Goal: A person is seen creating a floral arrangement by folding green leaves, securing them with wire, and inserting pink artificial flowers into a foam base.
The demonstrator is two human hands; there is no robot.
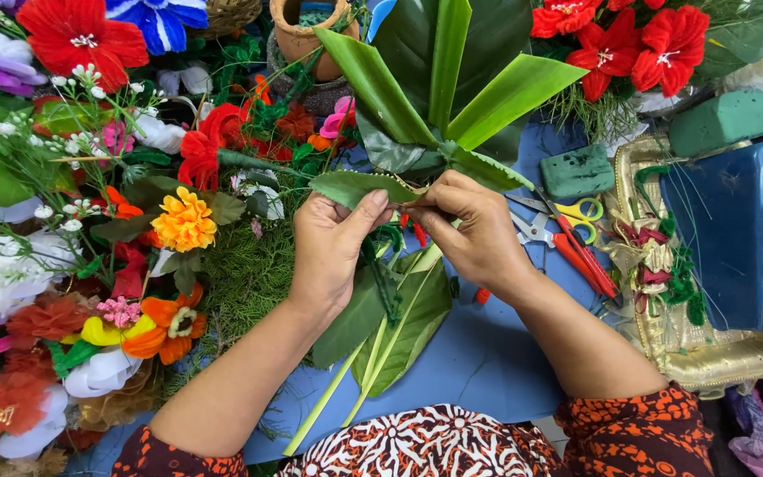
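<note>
Left hand (333, 252) and right hand (474, 230) meet, fingertips apparently pinched, forearms angled inward.

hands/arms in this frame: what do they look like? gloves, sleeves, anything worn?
Both bare: no gloves, rings, watch or bracelets showing on the left hand or right hand. Forearms are uncovered. Short sleeves end near the elbows, dark orange with a small black pattern. Fingers have short, unpainted nails.

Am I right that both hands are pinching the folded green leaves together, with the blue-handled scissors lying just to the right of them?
Not quite: the scissors have red and yellow handles, not blue. The rest holds: in the head view the left hand and right hand both pinch the folded green leaves, and the scissors lie just to their right.
</note>
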